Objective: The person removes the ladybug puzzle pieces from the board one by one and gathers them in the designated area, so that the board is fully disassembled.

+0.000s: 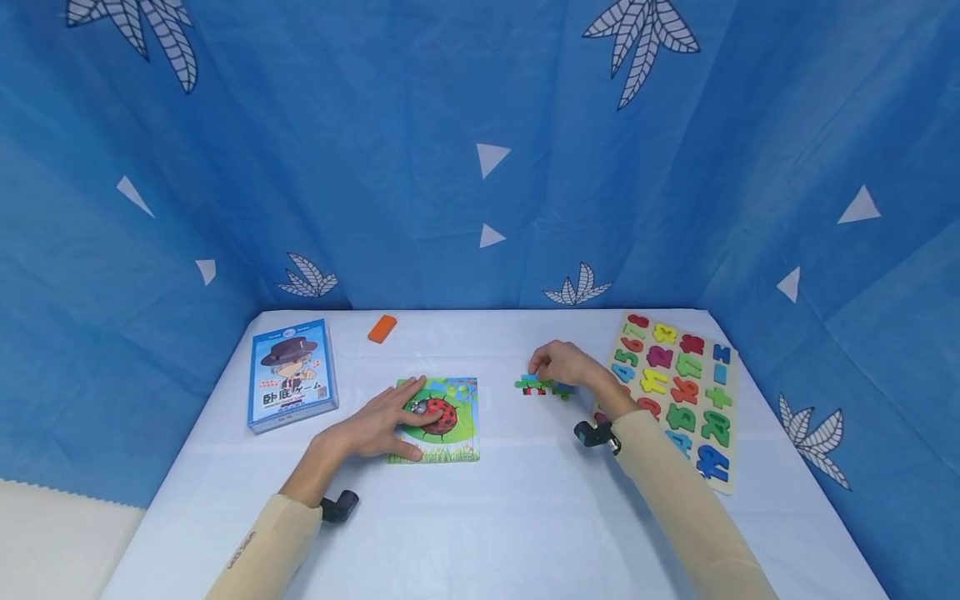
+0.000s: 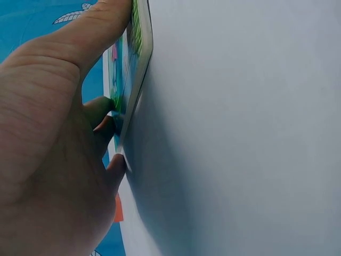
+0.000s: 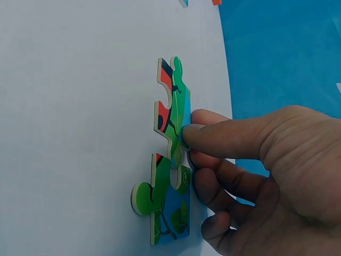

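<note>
A square ladybug puzzle board [image 1: 459, 442] lies on the table, with my left hand [image 1: 375, 423] spread across its left part. In the left wrist view the thumb [image 2: 101, 24] reaches the near end of the board [image 2: 139, 58], and the other fingers lie toward its far side. Over to the right, my right hand [image 1: 568, 365] pinches a green, red and blue jigsaw piece [image 3: 178, 106] at its upper edge between thumb and fingers. Right beside that piece is a second jigsaw piece [image 3: 169, 208], green and blue with a round knob.
A blue boxed card game [image 1: 292, 375] stands at the left, and an orange block [image 1: 382, 328] lies near the back edge. On the right is a board of colourful numbers [image 1: 678, 392], partly behind my right forearm. Blue curtain [image 1: 420, 208] surrounds the table.
</note>
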A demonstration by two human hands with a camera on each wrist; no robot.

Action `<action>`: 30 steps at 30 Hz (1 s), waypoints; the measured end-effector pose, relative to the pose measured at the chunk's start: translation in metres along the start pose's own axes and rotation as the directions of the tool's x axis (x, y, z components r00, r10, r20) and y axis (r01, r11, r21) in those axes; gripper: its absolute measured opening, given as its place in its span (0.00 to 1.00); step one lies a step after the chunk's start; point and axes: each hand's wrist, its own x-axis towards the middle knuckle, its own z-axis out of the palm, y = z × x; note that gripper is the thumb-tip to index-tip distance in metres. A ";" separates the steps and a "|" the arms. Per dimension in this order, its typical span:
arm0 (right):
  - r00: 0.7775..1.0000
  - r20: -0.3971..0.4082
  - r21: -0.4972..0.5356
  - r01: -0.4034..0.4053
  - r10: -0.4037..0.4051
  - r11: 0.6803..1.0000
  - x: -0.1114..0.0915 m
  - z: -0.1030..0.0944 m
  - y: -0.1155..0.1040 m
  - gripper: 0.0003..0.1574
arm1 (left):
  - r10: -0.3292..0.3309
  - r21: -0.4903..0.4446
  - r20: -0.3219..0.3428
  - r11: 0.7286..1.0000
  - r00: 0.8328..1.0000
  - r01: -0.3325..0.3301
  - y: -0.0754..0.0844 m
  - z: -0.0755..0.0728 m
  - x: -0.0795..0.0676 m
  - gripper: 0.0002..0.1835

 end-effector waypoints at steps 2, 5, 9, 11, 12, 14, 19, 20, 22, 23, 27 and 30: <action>1.000 -0.001 -0.002 -0.002 0.002 1.000 0.000 0.000 0.000 0.07 | -0.002 -0.005 0.001 1.000 1.000 0.002 0.000 0.001 0.000 0.39; 1.000 -0.003 0.000 -0.006 0.006 1.000 0.000 0.000 0.001 0.08 | 0.003 -0.006 -0.003 1.000 1.000 -0.003 0.001 0.001 0.000 0.39; 1.000 -0.007 -0.004 -0.010 0.010 1.000 0.000 0.000 0.000 0.08 | 0.006 -0.006 -0.007 1.000 1.000 -0.006 0.001 0.002 0.000 0.39; 1.000 -0.008 -0.006 -0.010 0.010 1.000 -0.001 0.000 0.000 0.08 | 0.007 -0.008 -0.009 1.000 1.000 -0.007 0.000 0.002 -0.001 0.39; 1.000 -0.007 -0.008 -0.009 0.008 1.000 -0.001 0.000 0.000 0.08 | 0.008 -0.010 -0.011 1.000 1.000 -0.008 0.000 0.002 -0.001 0.39; 1.000 -0.006 -0.010 -0.006 0.006 1.000 -0.001 0.000 0.000 0.08 | 0.011 -0.012 -0.014 1.000 1.000 -0.011 0.000 0.002 -0.001 0.39; 1.000 -0.003 -0.013 -0.002 0.002 1.000 -0.001 0.000 0.000 0.09 | 0.011 -0.014 -0.014 1.000 1.000 -0.011 -0.002 0.002 -0.001 0.39; 1.000 -0.003 -0.011 -0.004 0.004 1.000 -0.001 0.000 0.000 0.09 | 0.010 -0.012 -0.014 1.000 1.000 -0.010 -0.002 0.002 -0.001 0.39; 1.000 -0.002 -0.007 -0.007 0.007 1.000 -0.002 0.000 0.000 0.09 | 0.009 -0.009 -0.014 1.000 1.000 -0.009 -0.002 0.002 -0.001 0.39; 1.000 -0.001 -0.003 -0.008 0.008 1.000 -0.002 0.000 0.000 0.08 | 0.009 -0.007 -0.013 1.000 1.000 -0.009 -0.002 0.002 -0.001 0.39; 1.000 0.001 0.003 -0.010 0.010 1.000 -0.002 0.001 0.000 0.08 | 0.011 -0.005 -0.012 1.000 1.000 -0.011 -0.002 0.001 0.000 0.39; 1.000 0.000 0.001 -0.008 0.008 1.000 -0.002 0.001 0.000 0.08 | 0.007 -0.007 -0.013 1.000 1.000 -0.007 -0.001 0.001 -0.001 0.40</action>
